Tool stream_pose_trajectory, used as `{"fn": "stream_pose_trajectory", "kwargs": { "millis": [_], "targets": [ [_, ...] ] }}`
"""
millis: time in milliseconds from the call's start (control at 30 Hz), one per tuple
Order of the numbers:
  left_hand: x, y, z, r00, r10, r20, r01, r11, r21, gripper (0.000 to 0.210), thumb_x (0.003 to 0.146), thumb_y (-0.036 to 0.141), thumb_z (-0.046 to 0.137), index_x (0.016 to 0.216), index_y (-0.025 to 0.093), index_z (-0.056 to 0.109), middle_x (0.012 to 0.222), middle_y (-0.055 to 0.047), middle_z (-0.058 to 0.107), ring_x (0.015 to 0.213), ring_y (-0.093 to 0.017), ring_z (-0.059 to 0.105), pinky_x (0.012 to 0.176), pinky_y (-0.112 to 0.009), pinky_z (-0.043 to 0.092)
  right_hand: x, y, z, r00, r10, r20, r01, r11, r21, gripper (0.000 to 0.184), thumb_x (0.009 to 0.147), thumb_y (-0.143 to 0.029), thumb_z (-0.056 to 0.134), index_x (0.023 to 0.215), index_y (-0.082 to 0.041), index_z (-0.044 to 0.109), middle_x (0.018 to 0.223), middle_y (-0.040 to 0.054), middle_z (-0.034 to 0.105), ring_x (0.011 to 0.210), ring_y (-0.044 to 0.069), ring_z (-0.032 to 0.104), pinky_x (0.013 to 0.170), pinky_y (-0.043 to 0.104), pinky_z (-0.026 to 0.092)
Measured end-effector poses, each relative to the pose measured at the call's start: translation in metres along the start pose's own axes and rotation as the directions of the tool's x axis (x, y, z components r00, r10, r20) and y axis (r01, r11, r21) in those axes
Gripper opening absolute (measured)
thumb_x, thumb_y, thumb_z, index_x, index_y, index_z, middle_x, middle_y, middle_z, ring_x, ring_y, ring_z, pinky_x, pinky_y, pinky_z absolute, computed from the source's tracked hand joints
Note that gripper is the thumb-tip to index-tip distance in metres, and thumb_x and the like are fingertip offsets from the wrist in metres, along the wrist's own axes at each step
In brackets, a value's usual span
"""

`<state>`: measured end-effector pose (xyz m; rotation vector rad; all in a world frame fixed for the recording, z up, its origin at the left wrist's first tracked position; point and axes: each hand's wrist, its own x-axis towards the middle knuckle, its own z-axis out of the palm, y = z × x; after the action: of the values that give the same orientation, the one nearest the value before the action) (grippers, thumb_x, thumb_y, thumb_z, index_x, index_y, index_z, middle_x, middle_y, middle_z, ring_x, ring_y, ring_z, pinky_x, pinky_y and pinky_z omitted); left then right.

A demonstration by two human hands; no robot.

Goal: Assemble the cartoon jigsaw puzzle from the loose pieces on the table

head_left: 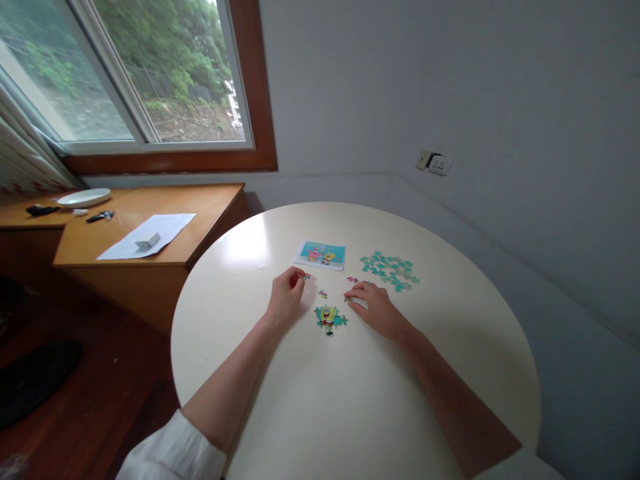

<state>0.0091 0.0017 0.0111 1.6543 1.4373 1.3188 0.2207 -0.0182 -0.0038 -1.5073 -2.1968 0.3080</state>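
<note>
On the round white table, a partly joined jigsaw puzzle [327,317] with a yellow cartoon figure lies between my forearms. My left hand [289,290] is closed in a pinch at a small pink and teal puzzle piece [307,276], left of the reference picture's lower edge. Fingertips of my right hand [373,303] pinch a small yellowish puzzle piece [349,300] just above and right of the joined part. Between the hands sits a loose piece [323,294]. Pink pieces [353,279] lie just beyond my right fingers. The reference picture [321,255] shows cartoon figures on blue.
A spread of teal puzzle pieces [390,270] covers the table [320,413] at the far right. To the left, a wooden desk [215,207] bears white paper [170,230], a small grey-white block [148,241] and a white plate [84,198]. A wall socket [440,165] is behind.
</note>
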Motion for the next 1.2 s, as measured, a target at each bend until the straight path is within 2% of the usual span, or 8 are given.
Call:
{"fn": "stream_pose_trajectory", "kwargs": {
  "millis": [433, 533, 633, 700, 833, 967, 1067, 1200],
  "targets": [
    [0.004, -0.003, -0.006, 0.999, 0.029, 0.020, -0.030, 0.998, 0.056, 0.014, 0.068, 0.016, 0.044, 0.071, 0.015, 0.057, 0.052, 0.004, 0.047, 0.048, -0.008, 0.040, 0.048, -0.020, 0.032, -0.001, -0.004, -0.007, 0.998, 0.064, 0.013, -0.064, 0.998, 0.017, 0.012, 0.074, -0.024, 0.057, 0.084, -0.021, 0.064, 0.097, 0.0054, 0.060, 0.096, 0.020, 0.053, 0.085, 0.038, 0.031],
    [0.007, -0.002, -0.011, 0.999, 0.049, -0.013, -0.048, 0.995, 0.083, 0.012, 0.068, 0.017, 0.045, 0.070, 0.016, 0.057, 0.054, 0.003, 0.050, 0.050, -0.009, 0.043, 0.050, -0.021, 0.034, -0.001, -0.005, -0.007, 0.998, 0.060, 0.002, -0.060, 0.998, 0.032, 0.011, 0.073, -0.026, 0.058, 0.081, -0.021, 0.063, 0.096, 0.0052, 0.060, 0.096, 0.020, 0.053, 0.085, 0.038, 0.031],
    [0.010, -0.001, -0.016, 0.997, 0.058, -0.049, -0.052, 0.993, 0.108, 0.013, 0.069, 0.017, 0.044, 0.070, 0.016, 0.057, 0.056, 0.003, 0.052, 0.052, -0.009, 0.045, 0.052, -0.021, 0.035, 0.000, -0.002, -0.006, 0.996, 0.074, -0.055, -0.072, 0.997, 0.039, 0.012, 0.075, -0.027, 0.055, 0.080, -0.020, 0.063, 0.093, 0.0054, 0.061, 0.094, 0.020, 0.054, 0.084, 0.036, 0.033],
    [0.011, -0.001, -0.017, 0.996, 0.057, -0.064, -0.048, 0.991, 0.127, 0.014, 0.068, 0.016, 0.043, 0.071, 0.016, 0.057, 0.058, 0.002, 0.052, 0.053, -0.009, 0.045, 0.052, -0.022, 0.036, 0.002, 0.002, -0.006, 0.985, 0.111, -0.134, -0.108, 0.994, 0.030, 0.015, 0.078, -0.026, 0.050, 0.081, -0.019, 0.063, 0.091, 0.0061, 0.062, 0.091, 0.020, 0.054, 0.082, 0.035, 0.035],
    [0.011, -0.001, -0.017, 0.995, 0.053, -0.080, -0.041, 0.988, 0.152, 0.014, 0.067, 0.013, 0.043, 0.070, 0.017, 0.057, 0.063, 0.002, 0.054, 0.054, -0.010, 0.046, 0.054, -0.022, 0.038, 0.003, 0.014, -0.005, 0.933, 0.217, -0.286, -0.231, 0.973, -0.016, 0.021, 0.078, -0.018, 0.043, 0.086, -0.018, 0.063, 0.093, 0.0078, 0.061, 0.087, 0.020, 0.054, 0.079, 0.035, 0.035],
    [0.011, -0.004, -0.017, 0.995, 0.045, -0.085, -0.032, 0.989, 0.144, 0.015, 0.066, 0.011, 0.043, 0.069, 0.016, 0.057, 0.063, 0.002, 0.053, 0.055, -0.009, 0.046, 0.055, -0.022, 0.038, 0.002, 0.019, -0.003, 0.924, 0.264, -0.279, -0.296, 0.952, -0.081, 0.027, 0.076, -0.014, 0.042, 0.093, -0.019, 0.062, 0.098, 0.0091, 0.060, 0.094, 0.023, 0.052, 0.078, 0.037, 0.034],
    [0.010, -0.006, -0.016, 0.995, 0.034, -0.092, -0.022, 0.991, 0.133, 0.016, 0.066, 0.010, 0.042, 0.070, 0.016, 0.057, 0.062, 0.002, 0.053, 0.053, -0.009, 0.045, 0.053, -0.022, 0.037, 0.001, 0.019, -0.001, 0.930, 0.257, -0.262, -0.291, 0.951, -0.102, 0.031, 0.074, -0.011, 0.041, 0.095, -0.019, 0.062, 0.100, 0.0093, 0.059, 0.096, 0.024, 0.051, 0.078, 0.037, 0.034],
    [0.010, -0.009, -0.016, 0.994, 0.033, -0.099, -0.021, 0.993, 0.119, 0.017, 0.065, 0.009, 0.042, 0.069, 0.016, 0.057, 0.060, 0.002, 0.052, 0.053, -0.009, 0.045, 0.052, -0.022, 0.036, 0.001, 0.018, 0.001, 0.929, 0.219, -0.300, -0.256, 0.962, -0.092, 0.034, 0.071, -0.008, 0.041, 0.092, -0.020, 0.064, 0.097, 0.0082, 0.059, 0.093, 0.022, 0.051, 0.077, 0.036, 0.033]
  ]
}}
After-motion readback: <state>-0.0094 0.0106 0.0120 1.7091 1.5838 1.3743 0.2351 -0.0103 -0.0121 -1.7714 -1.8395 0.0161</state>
